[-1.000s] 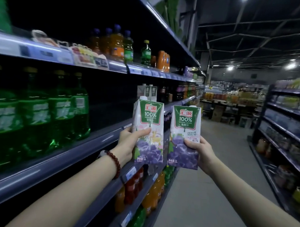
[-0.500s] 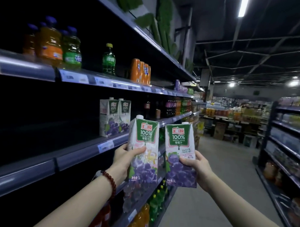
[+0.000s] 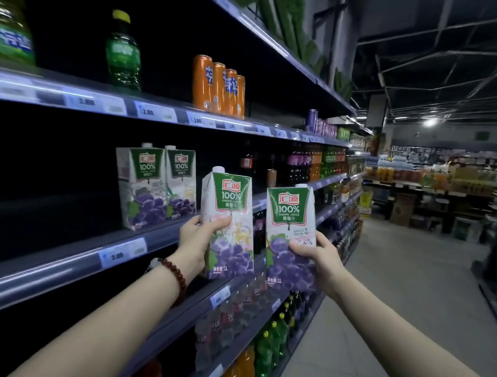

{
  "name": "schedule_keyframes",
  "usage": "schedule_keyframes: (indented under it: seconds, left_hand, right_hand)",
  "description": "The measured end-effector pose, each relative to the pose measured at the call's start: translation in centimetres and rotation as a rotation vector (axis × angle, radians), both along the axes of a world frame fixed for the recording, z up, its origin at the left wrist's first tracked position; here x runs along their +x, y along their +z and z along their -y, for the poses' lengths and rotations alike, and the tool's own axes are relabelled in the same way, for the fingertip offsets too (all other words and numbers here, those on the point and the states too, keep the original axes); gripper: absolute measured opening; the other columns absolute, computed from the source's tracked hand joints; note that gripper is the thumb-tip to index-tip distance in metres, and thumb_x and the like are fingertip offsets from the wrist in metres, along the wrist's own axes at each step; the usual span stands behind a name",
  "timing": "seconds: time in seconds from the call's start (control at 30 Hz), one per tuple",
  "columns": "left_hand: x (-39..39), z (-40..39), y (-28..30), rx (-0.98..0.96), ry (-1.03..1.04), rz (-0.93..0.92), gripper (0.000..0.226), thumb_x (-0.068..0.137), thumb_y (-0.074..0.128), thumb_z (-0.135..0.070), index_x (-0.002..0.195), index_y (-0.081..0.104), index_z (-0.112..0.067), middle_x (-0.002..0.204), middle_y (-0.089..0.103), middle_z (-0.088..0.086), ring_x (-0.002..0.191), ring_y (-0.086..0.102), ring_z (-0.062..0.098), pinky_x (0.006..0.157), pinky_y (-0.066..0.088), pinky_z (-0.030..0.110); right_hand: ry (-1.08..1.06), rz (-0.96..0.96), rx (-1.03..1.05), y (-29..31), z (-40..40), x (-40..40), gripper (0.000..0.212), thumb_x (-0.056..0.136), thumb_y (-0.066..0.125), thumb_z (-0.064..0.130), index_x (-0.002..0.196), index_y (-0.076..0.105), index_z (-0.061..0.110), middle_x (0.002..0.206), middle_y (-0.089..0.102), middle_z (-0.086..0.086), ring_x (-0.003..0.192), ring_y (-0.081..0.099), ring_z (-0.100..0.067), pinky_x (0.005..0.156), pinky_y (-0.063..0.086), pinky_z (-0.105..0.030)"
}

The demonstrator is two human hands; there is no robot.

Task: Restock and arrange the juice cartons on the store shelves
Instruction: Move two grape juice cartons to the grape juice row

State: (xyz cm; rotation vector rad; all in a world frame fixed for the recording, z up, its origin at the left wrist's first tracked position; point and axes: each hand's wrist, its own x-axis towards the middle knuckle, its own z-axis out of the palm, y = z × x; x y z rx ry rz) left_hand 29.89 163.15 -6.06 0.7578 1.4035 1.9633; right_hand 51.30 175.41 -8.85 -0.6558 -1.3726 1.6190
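My left hand (image 3: 196, 240) grips an upright grape juice carton (image 3: 230, 204) by its side, just in front of the middle shelf's edge (image 3: 70, 264). My right hand (image 3: 319, 257) holds a second, matching carton (image 3: 291, 218) a little lower and to the right, out over the aisle. Two more grape juice cartons (image 3: 154, 185) stand side by side on the middle shelf, to the left of and behind the carton in my left hand. The shelf to their left is dark and bare.
Orange cans (image 3: 218, 87) and a green bottle (image 3: 123, 51) stand on the shelf above. Bottled drinks (image 3: 307, 165) fill the middle shelf further right, and more bottles (image 3: 264, 355) line the lower shelves. The aisle floor (image 3: 407, 292) runs ahead; another shelving unit (image 3: 492, 267) stands at the right.
I have moved along the aisle; the two cartons on the shelf are now close at hand. Both held cartons have risen and come nearer the middle shelf.
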Motion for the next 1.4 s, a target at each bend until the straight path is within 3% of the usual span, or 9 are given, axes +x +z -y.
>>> schedule_keyframes:
  seconds: [0.13, 0.3, 0.5, 0.6, 0.7, 0.83, 1.03, 1.2, 1.4]
  left_hand:
    - [-2.3, -5.5, 1.1, 0.017, 0.051, -0.068, 0.078, 0.065, 0.085, -0.018, 0.134, 0.050, -0.005, 0.120, 0.064, 0.013, 0.104, 0.062, 0.029, 0.100, 0.047, 0.046]
    - [-6.0, -11.6, 2.9, 0.057, 0.085, -0.078, 0.074, 0.065, 0.085, -0.021, 0.129, 0.051, -0.003, 0.112, 0.066, 0.011, 0.088, 0.064, 0.022, 0.090, 0.053, 0.041]
    - [-9.1, -15.2, 3.8, 0.069, 0.185, -0.069, 0.080, 0.061, 0.085, -0.025, 0.131, 0.051, -0.006, 0.110, 0.067, 0.011, 0.103, 0.064, 0.030, 0.100, 0.048, 0.048]
    - [-10.3, -16.8, 3.6, 0.070, 0.226, -0.110, 0.080, 0.058, 0.086, -0.023, 0.127, 0.048, -0.007, 0.093, 0.068, 0.001, 0.085, 0.071, 0.024, 0.081, 0.058, 0.039]
    - [-11.3, -18.5, 3.6, 0.087, 0.259, -0.137, 0.066, 0.057, 0.087, -0.024, 0.115, 0.055, -0.023, 0.090, 0.069, -0.001, 0.070, 0.073, 0.019, 0.058, 0.059, 0.028]
    - [-12.2, -20.8, 4.0, 0.085, 0.299, -0.137, 0.049, 0.057, 0.088, -0.023, 0.098, 0.061, -0.023, 0.093, 0.073, 0.005, 0.077, 0.074, 0.027, 0.069, 0.061, 0.042]
    - [-13.8, -23.3, 4.6, 0.124, 0.449, -0.129, 0.076, 0.059, 0.089, -0.023, 0.125, 0.052, -0.017, 0.098, 0.073, 0.006, 0.078, 0.075, 0.025, 0.076, 0.060, 0.043]
    - [-14.5, -24.5, 4.2, 0.159, 0.566, -0.137, 0.048, 0.062, 0.088, -0.018, 0.087, 0.050, -0.034, 0.090, 0.073, 0.003, 0.072, 0.075, 0.021, 0.067, 0.061, 0.036]
    - [-14.8, -25.8, 2.9, 0.110, 0.747, -0.216, 0.048, 0.062, 0.088, -0.020, 0.082, 0.049, -0.038, 0.086, 0.069, -0.003, 0.073, 0.072, 0.015, 0.062, 0.058, 0.028]
  right_hand:
    - [0.049, 0.036, 0.025, 0.5, -5.7, -3.3, 0.058, 0.061, 0.081, -0.001, 0.114, 0.058, 0.007, 0.103, 0.073, -0.017, 0.084, 0.071, -0.033, 0.068, 0.058, -0.038]
    - [0.091, 0.049, 0.059, 2.7, -13.1, -7.9, 0.050, 0.064, 0.079, -0.004, 0.109, 0.059, 0.009, 0.096, 0.075, -0.012, 0.077, 0.073, -0.028, 0.063, 0.058, -0.035]
    - [0.143, -0.027, 0.030, 4.0, -18.9, -13.3, 0.051, 0.062, 0.079, -0.003, 0.108, 0.061, 0.010, 0.100, 0.073, -0.015, 0.084, 0.071, -0.034, 0.076, 0.058, -0.045]
    - [0.190, -0.037, 0.046, 4.4, -21.1, -15.4, 0.050, 0.063, 0.078, -0.004, 0.108, 0.060, 0.009, 0.101, 0.073, -0.016, 0.084, 0.072, -0.033, 0.071, 0.058, -0.041]
    - [0.234, -0.043, 0.075, 4.9, -23.2, -17.0, 0.053, 0.061, 0.079, -0.002, 0.109, 0.060, 0.009, 0.099, 0.074, -0.015, 0.080, 0.072, -0.030, 0.067, 0.058, -0.037]
    - [0.302, -0.043, 0.113, 6.3, -26.1, -19.4, 0.047, 0.064, 0.079, -0.001, 0.105, 0.061, 0.013, 0.097, 0.075, -0.011, 0.078, 0.073, -0.027, 0.062, 0.058, -0.034]
    - [0.423, -0.074, 0.111, 8.2, -29.7, -23.6, 0.044, 0.068, 0.079, -0.001, 0.106, 0.062, 0.012, 0.091, 0.076, -0.009, 0.072, 0.074, -0.025, 0.057, 0.057, -0.031]
    - [0.525, -0.073, 0.121, 7.5, -32.2, -26.5, 0.042, 0.069, 0.078, -0.001, 0.105, 0.063, 0.013, 0.089, 0.077, -0.009, 0.076, 0.074, -0.027, 0.059, 0.058, -0.033]
    - [0.625, -0.056, 0.067, 6.5, -33.8, -29.6, 0.063, 0.062, 0.081, 0.000, 0.118, 0.054, 0.010, 0.091, 0.076, -0.011, 0.074, 0.074, -0.026, 0.056, 0.058, -0.031]
